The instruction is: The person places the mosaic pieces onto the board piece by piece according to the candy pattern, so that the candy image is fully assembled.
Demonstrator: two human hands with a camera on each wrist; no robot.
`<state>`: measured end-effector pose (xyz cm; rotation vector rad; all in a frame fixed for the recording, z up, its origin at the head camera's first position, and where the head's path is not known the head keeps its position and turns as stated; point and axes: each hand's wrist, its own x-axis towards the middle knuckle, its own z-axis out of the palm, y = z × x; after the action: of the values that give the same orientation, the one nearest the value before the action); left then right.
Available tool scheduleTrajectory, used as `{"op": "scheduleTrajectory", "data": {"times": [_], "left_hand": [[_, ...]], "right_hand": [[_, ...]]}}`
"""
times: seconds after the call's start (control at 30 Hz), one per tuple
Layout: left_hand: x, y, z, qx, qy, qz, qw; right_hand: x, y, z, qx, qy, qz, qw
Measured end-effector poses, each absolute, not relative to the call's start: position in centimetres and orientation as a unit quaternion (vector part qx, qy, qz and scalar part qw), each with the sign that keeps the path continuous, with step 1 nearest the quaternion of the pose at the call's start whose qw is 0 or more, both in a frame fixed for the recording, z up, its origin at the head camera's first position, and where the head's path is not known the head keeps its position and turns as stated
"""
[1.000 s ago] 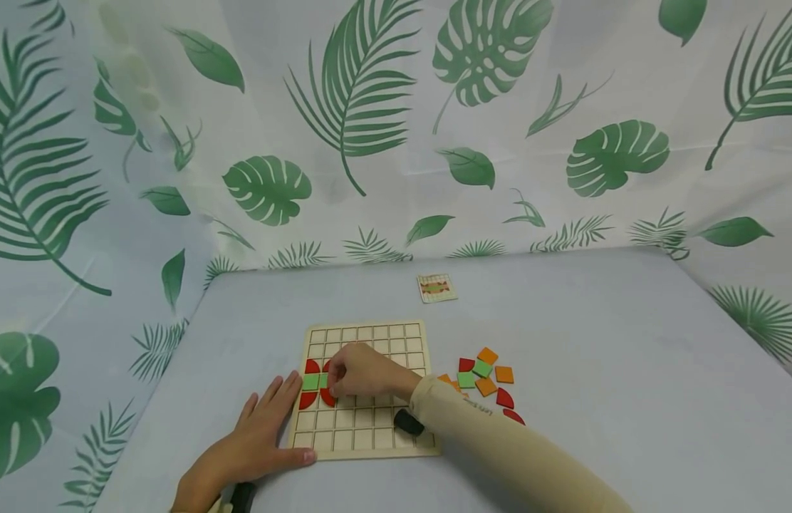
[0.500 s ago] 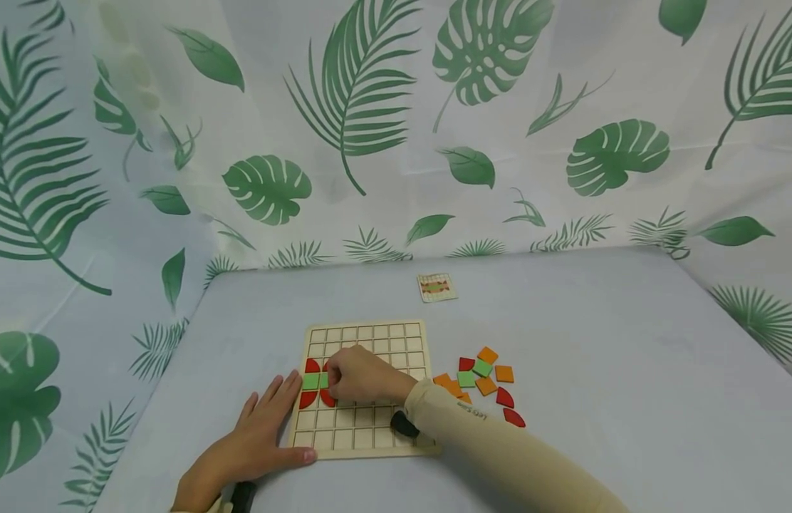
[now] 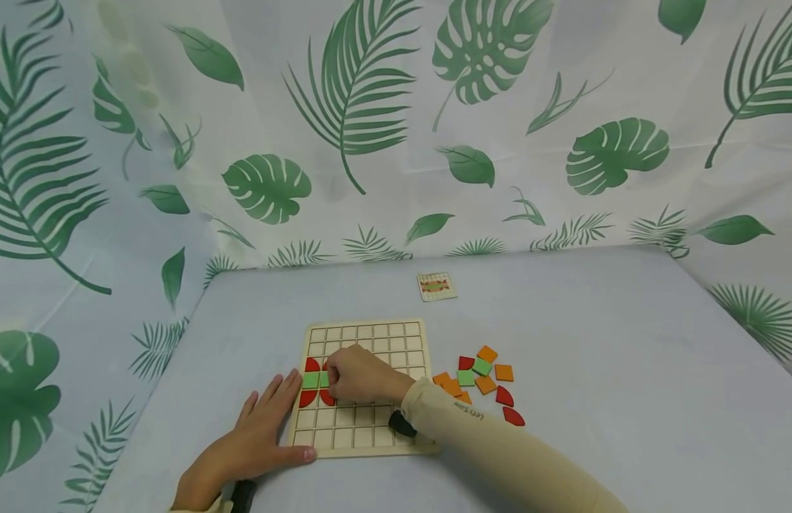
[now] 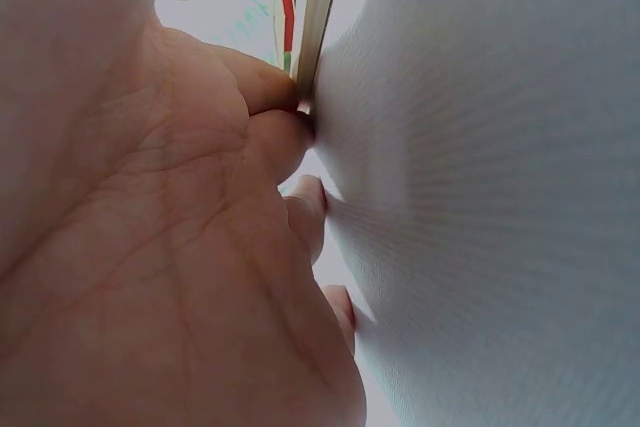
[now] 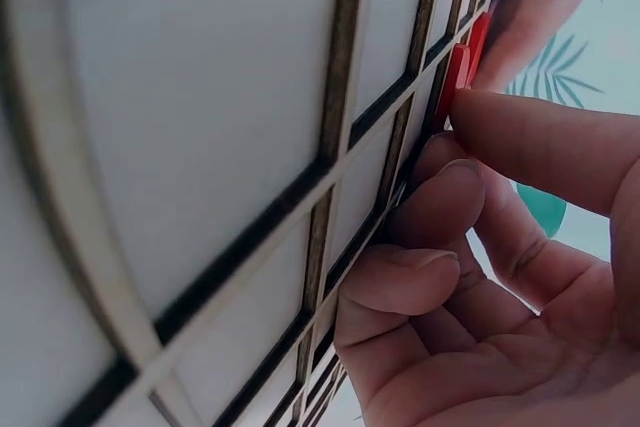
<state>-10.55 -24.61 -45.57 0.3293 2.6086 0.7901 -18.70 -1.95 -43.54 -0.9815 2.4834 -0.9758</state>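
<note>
A wooden grid board [image 3: 354, 438] lies on the table. My left hand [image 3: 251, 438] rests spread along its left edge, with the thumb on the near left corner; in the left wrist view, fingertips [image 4: 290, 97] meet the board's side. On the board's left part lie green squares [image 3: 310, 380] and red quarter-circle tiles [image 3: 308, 397]. Over their right side my right hand [image 3: 364, 374] is curled, hiding part of them. In the right wrist view its thumb tip lies against a red quarter-circle tile [image 5: 456, 77], with the index fingertip close below and the other fingers curled by the grid.
Right of the board are loose tiles: orange squares [image 3: 503, 372], green squares [image 3: 466, 378] and red quarter-circles [image 3: 513, 416]. A small pattern card [image 3: 437, 286] lies farther back. Leaf-printed cloth [image 3: 370, 206] hangs behind the table. My right sleeve [image 3: 498, 445] crosses the board's near right corner.
My right thumb and index finger have closed together over the tiles, and the forearm has shifted slightly left, showing more of the loose tiles. My left hand has stayed still.
</note>
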Motion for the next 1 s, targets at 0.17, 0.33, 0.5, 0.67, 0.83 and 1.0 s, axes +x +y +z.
{"op": "scheduleTrajectory", "data": {"times": [0.17, 0.33, 0.5, 0.67, 0.83, 1.0], "left_hand": [[-10.5, -24.7, -45.5, 0.129, 0.926, 0.301, 0.188], [-10.6, -24.9, -45.8, 0.128, 0.929, 0.295, 0.185], [-10.6, -24.8, -45.5, 0.121, 0.931, 0.285, 0.192], [-10.2, -24.6, -44.9, 0.118, 0.93, 0.287, 0.195], [-10.3, -24.7, -45.2, 0.128, 0.928, 0.293, 0.189], [-10.5, -24.8, -45.4, 0.138, 0.926, 0.3, 0.184]], "right_hand": [[-18.8, -2.0, -43.7, -0.343, 0.863, -0.342, 0.143], [-18.8, -1.9, -43.6, -0.34, 0.859, -0.352, 0.148], [-19.0, -1.8, -43.3, -0.345, 0.856, -0.357, 0.148], [-19.3, -2.3, -43.2, -0.352, 0.852, -0.358, 0.149], [-19.8, -3.1, -43.5, -0.373, 0.857, -0.326, 0.138], [-20.2, -3.6, -43.4, -0.401, 0.856, -0.301, 0.128]]}}
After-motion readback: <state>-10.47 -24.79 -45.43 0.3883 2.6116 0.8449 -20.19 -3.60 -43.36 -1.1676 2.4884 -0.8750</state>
